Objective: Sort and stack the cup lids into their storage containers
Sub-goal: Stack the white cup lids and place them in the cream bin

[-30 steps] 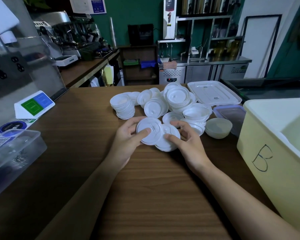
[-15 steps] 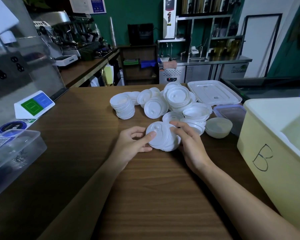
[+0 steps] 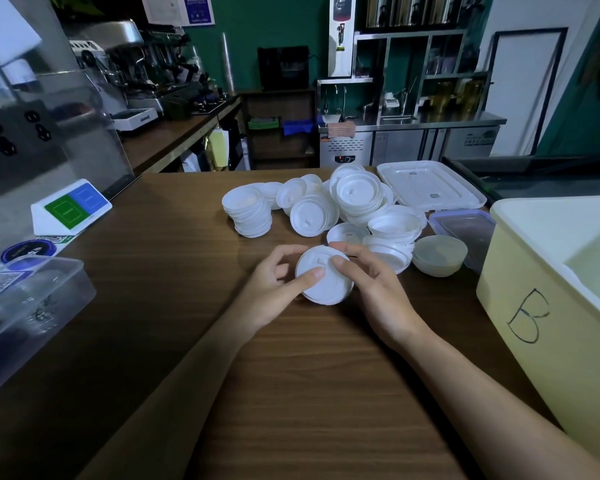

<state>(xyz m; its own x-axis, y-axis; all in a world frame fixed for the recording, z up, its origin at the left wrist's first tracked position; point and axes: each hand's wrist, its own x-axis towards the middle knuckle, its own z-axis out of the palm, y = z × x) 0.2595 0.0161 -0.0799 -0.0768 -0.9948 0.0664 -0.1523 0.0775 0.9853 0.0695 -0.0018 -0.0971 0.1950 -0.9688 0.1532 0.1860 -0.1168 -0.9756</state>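
Lids [image 3: 326,282]: a small white stack gripped between both hands at mid-table [image 3: 309,393], tilted toward the camera; whether it touched the wood could not be told
Tub [image 3: 32,306]: clear plastic, at the far left edge, well apart from the hands
Card [image 3: 71,206]: white stand with a green and a blue square, behind the tub
Left hand [image 3: 274,292]: thumb [image 3: 310,276] pressed on the top lid's face, fingers curled round the left rim
Stack [image 3: 248,216]: neat, upright, at the left end of the loose lids
Pile [image 3: 357,199]: loose white lids heaped and overlapping, just behind the hands
Right hand [image 3: 378,296]: thumb on the top lid, fingers curled round the far right rim
Cover [image 3: 430,185]: flat white rectangle, right of the pile
Bowl [image 3: 439,259]: pale, translucent, just beside the pile's right edge
Box [image 3: 465,230]: small, clear, touching the bowl's far side
Bin [image 3: 534,306]: pale yellow, marked B, at the right edge
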